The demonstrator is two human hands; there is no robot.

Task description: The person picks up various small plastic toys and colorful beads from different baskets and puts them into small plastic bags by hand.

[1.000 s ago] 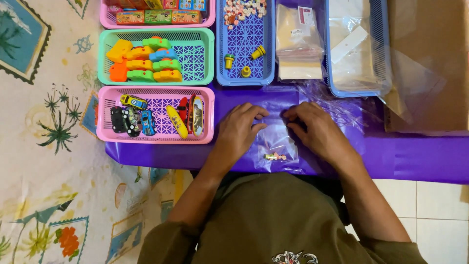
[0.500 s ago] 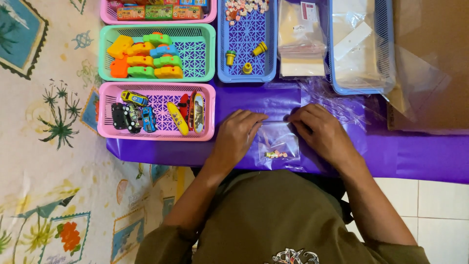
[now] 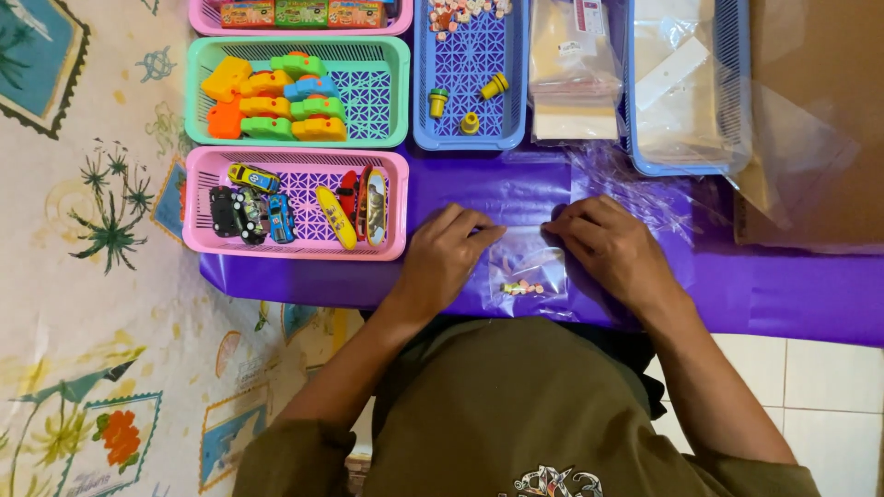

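Observation:
A small clear plastic bag lies flat on the purple sheet in front of me, with a few tiny coloured pieces near its bottom. My left hand pinches the bag's top edge at the left. My right hand pinches the same edge at the right. Both sets of fingertips press along the bag's mouth.
A pink basket of toy cars and small skateboards sits to the left. Behind it are a green basket of coloured toys and a blue basket with small pieces. A second blue basket holds clear bags. A brown board lies at right.
Both hands stay on the bag's top edge; the fingertips have shifted slightly along it. The view has dropped a little.

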